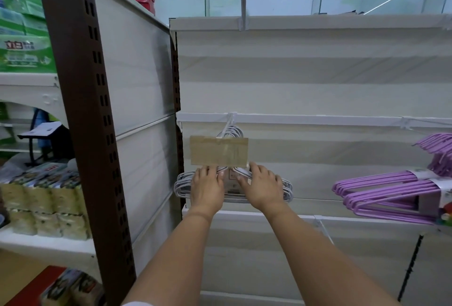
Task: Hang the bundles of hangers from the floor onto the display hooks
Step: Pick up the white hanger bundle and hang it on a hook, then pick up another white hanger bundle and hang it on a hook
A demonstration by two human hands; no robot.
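Both your arms were stretched straight out ahead, wrists level, palms turned away from you. Your left hand (208, 187) lay on the left shoulder of the white hanger bundle (232, 183), fingers pointing up and curled over the wires. Your right hand (263, 184) was on the right shoulder of that bundle, fingers spread and bent over the wire, thumb reaching in toward the middle. The two hands sat close together, a narrow gap between them, each gripping its side. The bundle hung by its necks from a white display hook (230, 122) on the rail, with a brown cardboard tag (219, 150) on the hook's front end, covering the necks. Off to the right, purple hanger bundles (389, 189) hung from another hook. A brown slotted upright (85, 110) stood at your left.
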